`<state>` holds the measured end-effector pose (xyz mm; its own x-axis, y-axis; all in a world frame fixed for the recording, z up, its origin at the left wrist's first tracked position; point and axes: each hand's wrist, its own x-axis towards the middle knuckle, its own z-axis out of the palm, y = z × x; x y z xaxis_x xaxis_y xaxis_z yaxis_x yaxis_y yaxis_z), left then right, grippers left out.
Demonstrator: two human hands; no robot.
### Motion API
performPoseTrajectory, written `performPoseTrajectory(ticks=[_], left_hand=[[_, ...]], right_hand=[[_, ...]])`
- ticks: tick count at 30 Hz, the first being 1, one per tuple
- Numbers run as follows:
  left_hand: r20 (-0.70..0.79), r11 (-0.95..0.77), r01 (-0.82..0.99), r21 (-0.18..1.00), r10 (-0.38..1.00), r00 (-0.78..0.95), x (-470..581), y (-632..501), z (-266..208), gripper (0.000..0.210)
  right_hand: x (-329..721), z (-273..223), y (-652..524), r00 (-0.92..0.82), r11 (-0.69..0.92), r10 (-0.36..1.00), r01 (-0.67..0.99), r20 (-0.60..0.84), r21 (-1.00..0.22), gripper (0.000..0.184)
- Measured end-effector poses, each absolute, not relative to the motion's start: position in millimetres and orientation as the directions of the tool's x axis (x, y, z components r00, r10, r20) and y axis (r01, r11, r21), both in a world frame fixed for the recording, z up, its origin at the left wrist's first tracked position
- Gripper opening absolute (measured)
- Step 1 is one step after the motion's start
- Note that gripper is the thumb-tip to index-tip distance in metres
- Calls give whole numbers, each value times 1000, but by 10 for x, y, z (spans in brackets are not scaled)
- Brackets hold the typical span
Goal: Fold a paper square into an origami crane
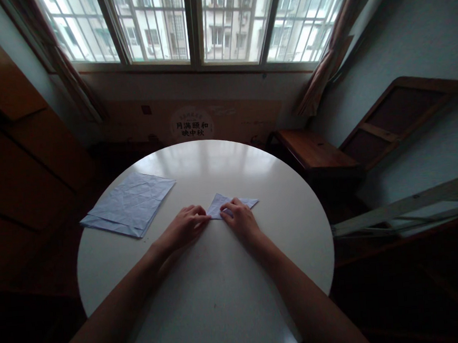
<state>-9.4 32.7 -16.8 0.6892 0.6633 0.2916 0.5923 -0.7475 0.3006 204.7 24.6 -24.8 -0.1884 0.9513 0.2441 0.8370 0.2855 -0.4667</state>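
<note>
A small folded sheet of paper (216,205), pale bluish, lies on the white round table (206,279) in front of me. My left hand (189,222) pinches its near left corner between thumb and fingers. Across its middle rests my right hand (238,218), fingers bent and pressing the paper down, which hides part of it. The paper's right point sticks out beyond my right fingers, and its top corner shows between both hands.
Creased larger sheets of paper (130,203) lie stacked at the table's left, overhanging its edge. Beyond the table's right side stands a wooden bench (314,149). A long printed box (224,113) is under the barred window (233,23).
</note>
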Motion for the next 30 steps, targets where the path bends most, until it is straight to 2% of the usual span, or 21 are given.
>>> performPoseTrajectory(ticks=[8,17,25,30], left_hand=[[277,-740,609,285,672,687,-86,299,-144,21],[243,-758,614,219,652,718,8,214,-169,41],[242,-743,625,240,670,702,14,195,-167,40],[251,-706,669,232,708,660,-17,224,-240,40]], right_hand=[[2058,-287,264,-162,273,953,826,256,-493,14],[2047,-254,258,-134,236,963,837,233,-494,16],[2208,-163,279,-34,107,989,830,142,-548,25],[2218,-167,281,2,122,966,877,258,-464,23]])
